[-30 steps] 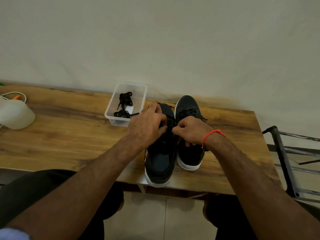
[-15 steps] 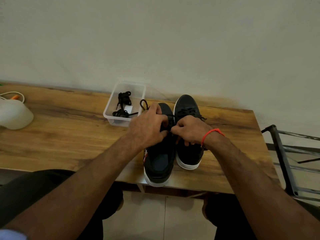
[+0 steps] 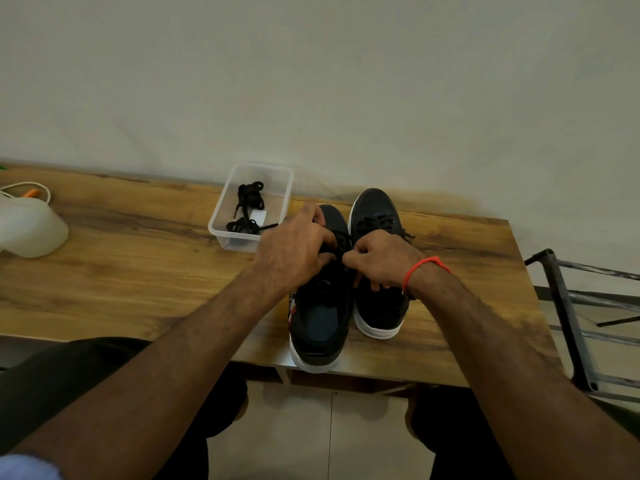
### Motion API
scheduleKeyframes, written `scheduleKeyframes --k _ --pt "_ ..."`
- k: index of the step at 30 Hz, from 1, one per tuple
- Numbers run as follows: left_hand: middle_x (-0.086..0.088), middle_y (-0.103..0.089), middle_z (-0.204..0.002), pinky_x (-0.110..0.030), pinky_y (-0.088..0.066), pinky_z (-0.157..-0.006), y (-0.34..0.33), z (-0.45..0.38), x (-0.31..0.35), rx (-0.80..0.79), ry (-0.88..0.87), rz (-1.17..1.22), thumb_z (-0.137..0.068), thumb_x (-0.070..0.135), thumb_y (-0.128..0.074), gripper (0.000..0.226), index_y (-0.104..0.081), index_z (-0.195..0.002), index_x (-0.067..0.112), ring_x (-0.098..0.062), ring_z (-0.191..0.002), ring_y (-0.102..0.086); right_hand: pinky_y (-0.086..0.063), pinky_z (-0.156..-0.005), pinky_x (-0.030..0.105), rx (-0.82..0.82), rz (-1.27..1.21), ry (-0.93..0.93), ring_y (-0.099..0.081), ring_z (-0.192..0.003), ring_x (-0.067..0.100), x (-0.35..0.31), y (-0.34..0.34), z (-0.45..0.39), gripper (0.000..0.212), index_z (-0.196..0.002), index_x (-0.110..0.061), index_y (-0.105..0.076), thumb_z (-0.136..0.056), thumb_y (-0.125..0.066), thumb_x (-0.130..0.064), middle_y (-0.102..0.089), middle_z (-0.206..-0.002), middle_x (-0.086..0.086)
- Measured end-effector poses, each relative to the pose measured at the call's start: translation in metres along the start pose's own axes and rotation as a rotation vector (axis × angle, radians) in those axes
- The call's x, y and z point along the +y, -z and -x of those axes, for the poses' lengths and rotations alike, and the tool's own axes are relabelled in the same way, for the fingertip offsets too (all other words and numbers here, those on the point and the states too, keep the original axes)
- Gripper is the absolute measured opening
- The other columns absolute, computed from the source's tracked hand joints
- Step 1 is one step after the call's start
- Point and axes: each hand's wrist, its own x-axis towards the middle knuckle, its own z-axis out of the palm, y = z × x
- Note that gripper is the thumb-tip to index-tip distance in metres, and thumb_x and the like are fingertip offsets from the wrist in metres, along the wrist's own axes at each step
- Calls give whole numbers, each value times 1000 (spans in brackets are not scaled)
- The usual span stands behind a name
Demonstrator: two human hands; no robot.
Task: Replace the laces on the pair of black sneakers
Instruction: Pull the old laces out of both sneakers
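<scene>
Item: pair of black sneakers, white-soled, side by side near the front edge of the wooden surface (image 3: 138, 271), toward its right end, toes pointing to the back edge. Left sneaker (image 3: 320, 323): heel overhanging the front edge slightly; lacing area covered by both hands. Right sneaker (image 3: 377, 216): touching the left one, set a little farther back, black lace visible across its tongue. Left hand (image 3: 294, 251): grip curled over the left sneaker's lacing, fingers bent onto a black lace (image 3: 334, 252). Right hand (image 3: 381, 261): grip pinched together on the same lace, fingertips meeting those of the left hand; red cord bracelet (image 3: 427, 266) on the wrist. Clear plastic container (image 3: 221, 233): at the back edge, just left of the sneakers, holding two bundles of spare black laces (image 3: 249, 202). White rounded object (image 3: 31, 230): at the left end of the surface, too indistinct to identify. Metal rack (image 3: 581, 320): beyond the right edge.
</scene>
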Motion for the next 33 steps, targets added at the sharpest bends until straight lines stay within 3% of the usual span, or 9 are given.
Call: scheduleKeyframes --k 3,6,8,12,15,19,25,30,33 --pt "7 -47 -121 -33 -47 -76 3 -3 -3 27 21 97 -93 45 -67 20 -73 -108 34 -12 -104 -53 -48 -54 26 -8 1 -1 -60 -55 14 0 -1 -1 27 -86 -17 -68 -98 -56 -38 -76 -82 9" --pt "10 -63 -98 -39 -58 -79 7 -10 -10 149 104 263 -95 39 -66 12 -73 -97 29 -10 -90 -61 -47 -53 25 -1 3 5 -59 -52 12 0 0 0 27 -85 -17 -68 -98 -56 -37 -75 -77 6" --pt "11 -67 -92 -40 -59 -81 9 -12 -13 125 121 320 -96 35 -66 10 -72 -98 28 -8 -87 -63 -46 -52 24 3 7 4 -58 -50 12 0 0 0 27 -84 -16 -68 -98 -56 -37 -73 -72 5" --pt "8 -57 -111 -37 -55 -85 4 -7 -8 -40 -16 199 -95 36 -67 12 -71 -104 30 -11 -100 -58 -49 -55 26 -3 8 -1 -60 -55 14 0 -1 -2 28 -86 -17 -68 -98 -56 -38 -76 -81 9" --pt "5 -48 -124 -31 -53 -82 -3 -3 -2 -31 -35 114 -94 38 -68 20 -71 -112 29 -12 -105 -53 -51 -57 28 -3 5 -1 -62 -58 16 1 -1 -2 27 -86 -16 -67 -98 -56 -38 -77 -84 10" --pt "6 -45 -124 -29 -49 -82 -5 -1 -1 -9 -8 158 -93 38 -70 24 -72 -114 29 -11 -105 -53 -47 -53 25 -4 4 4 -59 -54 14 1 0 -1 27 -85 -15 -67 -98 -56 -37 -76 -83 11" --pt "7 -46 -117 -30 -43 -69 5 -5 -4 27 -43 47 -92 45 -66 18 -69 -102 30 -12 -95 -53 -47 -53 26 -8 -1 -3 -61 -56 15 2 -1 -3 26 -88 -15 -67 -97 -56 -37 -77 -84 10" --pt "9 -60 -91 -29 -51 -72 11 -14 -16 215 136 432 -96 26 -63 5 -66 -96 22 -9 -82 -58 -45 -52 25 -7 -6 -4 -58 -52 13 2 -1 -2 27 -84 -16 -67 -97 -56 -37 -76 -82 10" --pt "10 -67 -116 -21 -54 -76 13 -16 -16 304 181 657 -98 11 -60 24 -61 -120 21 -7 -72 -63 -45 -53 26 -7 -13 -1 -58 -51 13 1 0 -1 27 -83 -17 -67 -97 -57 -37 -76 -81 9"
